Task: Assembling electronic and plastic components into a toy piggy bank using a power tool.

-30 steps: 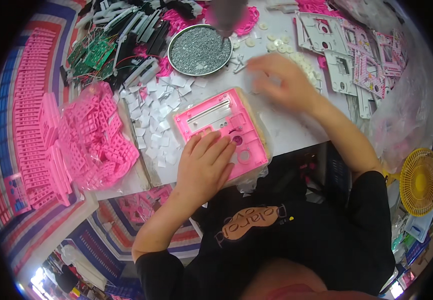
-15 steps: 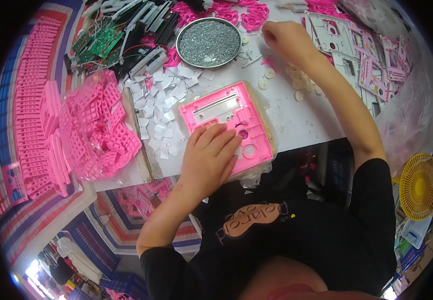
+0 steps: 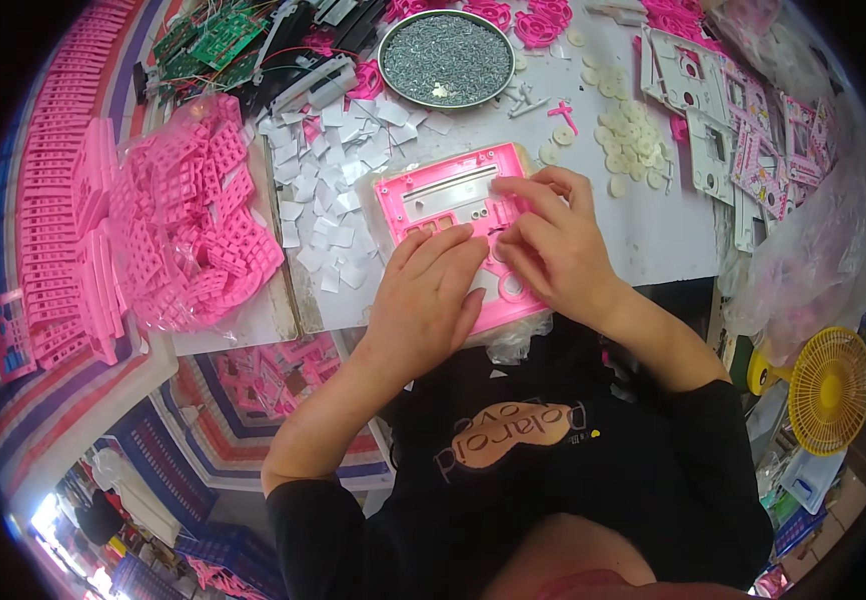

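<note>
A pink plastic casing [image 3: 493, 318], with a long slotted window and round holes, lies on a padded plastic-wrapped block at the table's front edge. My left hand [image 3: 428, 290] rests on its lower left part, fingers stretched out and close together. Over the casing's right side, my right hand [image 3: 565, 245] has thumb and fingers bent into a pinch. Anything between those fingertips is too small or hidden to make out. Beyond the casing stands a round metal dish [image 3: 383, 62] full of small screws [image 3: 445, 58]. Cream discs [image 3: 633, 140] and a pink T-shaped piece [image 3: 564, 116] lie to its right.
White paper squares [image 3: 325, 190] are scattered left of the casing. Farther left sit a bag of pink grid-like parts [image 3: 198, 230] and stacked pink panels [image 3: 98, 270]. Circuit boards [image 3: 218, 40] lie at the back left, white panels [image 3: 688, 75] at right. A yellow fan [image 3: 831, 390] stands lower right.
My right hand has come back from the small parts beside the screw dish to the casing's right side. My left hand stays on the casing. The whole view has shifted slightly.
</note>
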Action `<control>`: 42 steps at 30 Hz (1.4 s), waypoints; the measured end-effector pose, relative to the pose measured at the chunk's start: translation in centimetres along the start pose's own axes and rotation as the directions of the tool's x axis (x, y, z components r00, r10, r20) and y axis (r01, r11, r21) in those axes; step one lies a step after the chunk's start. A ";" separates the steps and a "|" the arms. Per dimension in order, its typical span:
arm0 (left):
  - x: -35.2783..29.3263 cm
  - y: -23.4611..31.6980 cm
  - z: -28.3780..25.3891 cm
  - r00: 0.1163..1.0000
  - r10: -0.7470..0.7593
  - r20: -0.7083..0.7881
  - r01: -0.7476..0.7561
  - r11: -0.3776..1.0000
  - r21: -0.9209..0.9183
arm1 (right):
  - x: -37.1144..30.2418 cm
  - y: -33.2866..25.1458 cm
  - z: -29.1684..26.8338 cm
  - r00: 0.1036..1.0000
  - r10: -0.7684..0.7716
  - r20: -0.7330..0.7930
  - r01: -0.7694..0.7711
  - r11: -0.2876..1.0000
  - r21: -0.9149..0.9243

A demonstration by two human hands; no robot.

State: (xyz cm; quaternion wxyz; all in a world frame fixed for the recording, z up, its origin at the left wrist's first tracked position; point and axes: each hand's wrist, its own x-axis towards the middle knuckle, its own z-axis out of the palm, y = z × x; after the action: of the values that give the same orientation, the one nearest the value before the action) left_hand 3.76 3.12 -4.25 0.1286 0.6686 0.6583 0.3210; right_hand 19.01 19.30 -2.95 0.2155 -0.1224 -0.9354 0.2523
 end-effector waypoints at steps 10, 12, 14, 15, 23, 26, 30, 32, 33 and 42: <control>0.2 0.2 -0.5 1.000 0.011 -0.012 -0.011 1.000 -0.028 | 0.2 -1.8 0.9 0.992 0.127 0.007 -0.125 0.981 -0.148; 0.4 0.2 -0.8 1.000 0.017 -0.007 -0.017 0.998 -0.058 | 0.3 -1.8 0.9 0.992 0.124 0.024 -0.118 0.978 -0.171; 1.4 0.4 -2.0 1.000 0.028 0.005 -0.027 0.994 -0.105 | 0.1 -1.6 0.9 0.989 0.140 0.036 -0.132 0.976 -0.175; 1.9 0.1 -2.3 1.000 -0.019 -0.016 0.017 0.993 -0.116 | -0.1 -1.5 1.0 0.987 0.157 0.042 -0.148 0.975 -0.167; 15.9 -10.2 -2.0 0.959 0.060 -0.278 0.063 0.910 0.410 | -0.4 -2.0 1.8 0.976 0.197 -0.090 -0.206 0.973 -0.103; 18.7 -11.9 -1.2 0.999 -0.031 -0.042 0.047 0.886 0.461 | -0.3 -1.7 1.0 0.978 0.198 -0.059 -0.201 0.979 -0.041; 18.3 -11.8 -1.1 0.996 -0.059 -0.064 0.083 0.869 0.488 | 1.7 3.1 -3.6 0.983 0.124 -0.138 -0.093 0.973 0.212; 19.1 -11.9 -0.8 0.994 -0.077 -0.076 0.105 0.842 0.529 | 6.6 4.9 -6.6 0.912 0.181 -0.369 -0.014 0.911 0.412; 19.5 -12.1 -0.8 0.995 -0.087 -0.056 0.103 0.820 0.563 | 10.5 5.4 -7.8 0.808 0.107 -0.579 0.088 0.950 0.299; 18.8 -10.4 -2.0 0.987 -0.086 -0.132 0.136 0.893 0.430 | 23.0 4.7 -11.5 0.982 0.164 -0.090 -0.058 0.722 0.689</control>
State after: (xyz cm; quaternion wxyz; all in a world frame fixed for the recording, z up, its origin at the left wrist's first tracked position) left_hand -7.06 21.75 -4.02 -0.0430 0.6230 0.7567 0.1934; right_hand 4.77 35.87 11.38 0.2969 -0.1084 -0.7497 0.5814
